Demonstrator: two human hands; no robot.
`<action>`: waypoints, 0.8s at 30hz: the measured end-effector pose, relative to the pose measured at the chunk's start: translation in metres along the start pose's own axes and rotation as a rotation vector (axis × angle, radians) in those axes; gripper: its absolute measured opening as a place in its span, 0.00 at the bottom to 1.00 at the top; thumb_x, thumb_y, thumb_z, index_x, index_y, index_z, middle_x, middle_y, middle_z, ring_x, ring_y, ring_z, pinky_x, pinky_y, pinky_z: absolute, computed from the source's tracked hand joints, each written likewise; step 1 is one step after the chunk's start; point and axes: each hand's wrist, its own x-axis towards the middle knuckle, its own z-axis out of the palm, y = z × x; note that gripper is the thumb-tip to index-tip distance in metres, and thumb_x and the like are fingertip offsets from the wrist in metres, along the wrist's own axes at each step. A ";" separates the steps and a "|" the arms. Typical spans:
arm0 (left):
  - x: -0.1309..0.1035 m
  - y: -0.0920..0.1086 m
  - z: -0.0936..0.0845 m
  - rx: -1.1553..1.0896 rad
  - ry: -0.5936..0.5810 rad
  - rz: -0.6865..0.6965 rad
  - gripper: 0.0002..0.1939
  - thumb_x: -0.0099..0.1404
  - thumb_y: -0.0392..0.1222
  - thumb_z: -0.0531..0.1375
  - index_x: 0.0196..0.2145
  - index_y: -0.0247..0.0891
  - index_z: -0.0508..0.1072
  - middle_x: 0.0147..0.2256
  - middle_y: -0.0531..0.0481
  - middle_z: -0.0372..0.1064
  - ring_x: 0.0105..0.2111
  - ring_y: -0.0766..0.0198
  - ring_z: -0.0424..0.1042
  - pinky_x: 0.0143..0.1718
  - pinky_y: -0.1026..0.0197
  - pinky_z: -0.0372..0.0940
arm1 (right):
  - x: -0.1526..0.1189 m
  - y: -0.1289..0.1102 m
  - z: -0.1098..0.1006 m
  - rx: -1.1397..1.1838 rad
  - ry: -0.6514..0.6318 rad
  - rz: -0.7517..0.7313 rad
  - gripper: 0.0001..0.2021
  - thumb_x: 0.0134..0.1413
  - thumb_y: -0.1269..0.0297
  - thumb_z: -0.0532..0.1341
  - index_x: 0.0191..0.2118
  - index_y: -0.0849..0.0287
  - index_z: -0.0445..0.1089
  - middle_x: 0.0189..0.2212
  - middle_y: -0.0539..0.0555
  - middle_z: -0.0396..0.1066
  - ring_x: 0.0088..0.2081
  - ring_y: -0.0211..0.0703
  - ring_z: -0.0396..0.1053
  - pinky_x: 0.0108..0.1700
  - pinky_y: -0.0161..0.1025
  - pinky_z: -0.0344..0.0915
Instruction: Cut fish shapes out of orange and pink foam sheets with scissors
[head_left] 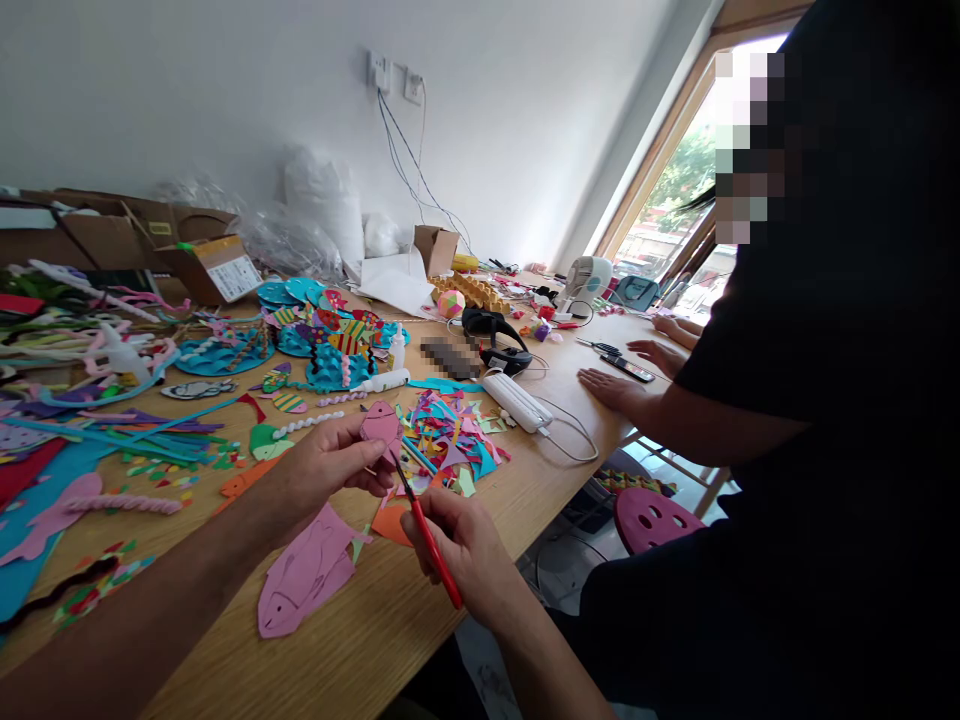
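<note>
Between the thumb and fingers of my left hand (349, 455) is a small pink paper fish (381, 425) with a drawn eye and outline. My right hand (461, 545) grips red-handled scissors (431, 545), whose dark blades touch the lower edge of the fish. Below my hands, a larger pink paper piece with drawn fish (304, 580) lies on the wooden table (375, 640). An orange paper piece (391, 522) sits partly behind my right hand. Colourful paper scraps (454, 435) are heaped just beyond my hands.
At the left lie paper strips (165, 435) and fuzzy stems. Blue decorated discs (341, 368), a white power strip (517, 402) and a black headset (506, 345) are farther back. To the right, a person in black (825, 400) rests hands on the table near a phone (627, 368).
</note>
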 end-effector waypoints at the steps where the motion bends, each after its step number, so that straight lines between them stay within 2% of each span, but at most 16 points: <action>1: 0.000 0.000 0.000 -0.001 -0.006 0.001 0.05 0.48 0.40 0.64 0.20 0.37 0.74 0.20 0.53 0.72 0.22 0.66 0.71 0.25 0.64 0.67 | 0.000 0.000 0.000 0.010 -0.007 -0.006 0.15 0.56 0.58 0.56 0.21 0.57 0.58 0.16 0.45 0.55 0.20 0.33 0.52 0.22 0.32 0.48; 4: -0.001 0.000 0.001 -0.010 -0.011 -0.006 0.04 0.48 0.39 0.63 0.20 0.37 0.74 0.20 0.53 0.73 0.22 0.65 0.72 0.25 0.64 0.67 | 0.000 -0.001 0.000 0.025 -0.010 -0.020 0.14 0.56 0.60 0.55 0.21 0.57 0.58 0.15 0.45 0.55 0.20 0.33 0.52 0.22 0.32 0.48; 11: -0.001 0.000 0.001 -0.028 -0.025 -0.016 0.04 0.46 0.39 0.64 0.19 0.37 0.73 0.20 0.54 0.72 0.21 0.66 0.72 0.25 0.65 0.67 | -0.001 -0.004 0.000 0.006 0.003 -0.008 0.16 0.55 0.56 0.56 0.20 0.57 0.56 0.16 0.45 0.54 0.21 0.34 0.51 0.23 0.32 0.47; 19: -0.001 -0.004 -0.002 0.019 -0.051 -0.005 0.05 0.50 0.40 0.63 0.21 0.37 0.72 0.21 0.53 0.71 0.23 0.65 0.71 0.26 0.64 0.66 | 0.000 0.001 -0.001 -0.071 0.040 -0.001 0.20 0.55 0.50 0.59 0.20 0.57 0.56 0.17 0.45 0.54 0.22 0.35 0.51 0.24 0.33 0.47; 24: 0.001 -0.004 -0.004 0.019 -0.015 0.067 0.05 0.54 0.42 0.63 0.27 0.39 0.72 0.23 0.57 0.67 0.22 0.69 0.64 0.25 0.66 0.62 | 0.000 0.000 -0.002 -0.079 0.016 0.000 0.21 0.54 0.49 0.60 0.20 0.56 0.55 0.16 0.45 0.53 0.21 0.34 0.51 0.23 0.33 0.47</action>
